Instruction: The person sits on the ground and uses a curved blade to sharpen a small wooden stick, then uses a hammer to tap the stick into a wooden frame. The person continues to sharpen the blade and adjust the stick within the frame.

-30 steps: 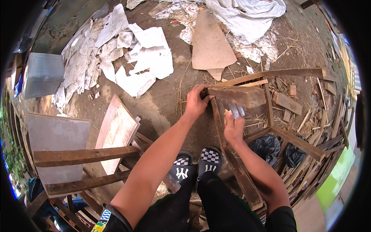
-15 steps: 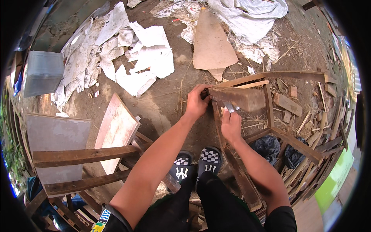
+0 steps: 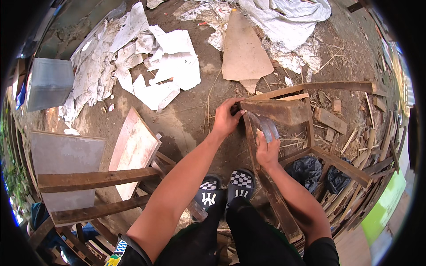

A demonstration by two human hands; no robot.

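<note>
Both of your hands stayed on the wooden frame (image 3: 284, 133) through the last second, and little else shifted. Your left hand (image 3: 227, 119) kept its grip on the near corner of the dark top board (image 3: 277, 111), fingers closed over its end, just as it had a second earlier. Your right hand (image 3: 266, 150) had been lower beside the upright; it came up a little and was closed around a curved grey metal tool (image 3: 265, 126), whose tip lay against the underside of that board. The board itself looked slightly more tilted than before.

That frame stood on the dirt ground (image 3: 191, 119) directly ahead of your checkered slippers (image 3: 226, 190), its long rail (image 3: 319, 86) running off to your right. Scrap wood offcuts (image 3: 350, 128) crowded the right side up to the frame's edge, and dark plastic bags (image 3: 306, 170) sat inside its lower rails. To your left, a pale plank (image 3: 133, 150) leaned on other dark beams (image 3: 93, 179), close to your left forearm. Open dirt lay between your left hand and the torn white paper sheets (image 3: 146, 66). A brown cardboard piece (image 3: 244, 53) lay beyond the frame, its point just short of the rail.
</note>
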